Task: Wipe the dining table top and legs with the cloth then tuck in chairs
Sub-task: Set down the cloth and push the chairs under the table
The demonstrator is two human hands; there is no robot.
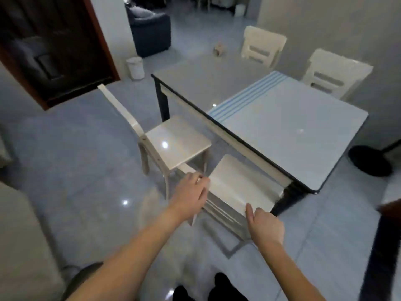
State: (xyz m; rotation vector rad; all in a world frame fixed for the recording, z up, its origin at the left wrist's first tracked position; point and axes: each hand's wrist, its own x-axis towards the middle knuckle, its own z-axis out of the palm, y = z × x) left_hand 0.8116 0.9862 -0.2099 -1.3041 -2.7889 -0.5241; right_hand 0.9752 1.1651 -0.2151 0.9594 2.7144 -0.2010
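Chair-tucking looked like the step in hand. Both hands gripped the top rail of the near chair (236,181), which stood at the dining table (299,135)'s near long side, close to its near corner, with its seat's front edge just under the table's rim. The left hand (191,193) had its fingers curled over one end of the rail. The right hand (265,227) clasped the other end with the thumb laid along the rail (its other fingers were hidden behind it). Neither hand held anything else.

To do this well, I judged the push should be level and even from both ends, so the chair slid straight under the table instead of skewing. The dark table leg (286,200) stood just beside the seat's right side, so drifting that way risked a knock. A low, steady shove would suit the glossy floor better than a jerk.

A second chair (175,141) stood further along the same side, clear of the rim, and seemed the next to go in. Two more chairs (261,45) (332,72) stood at the table's far side.
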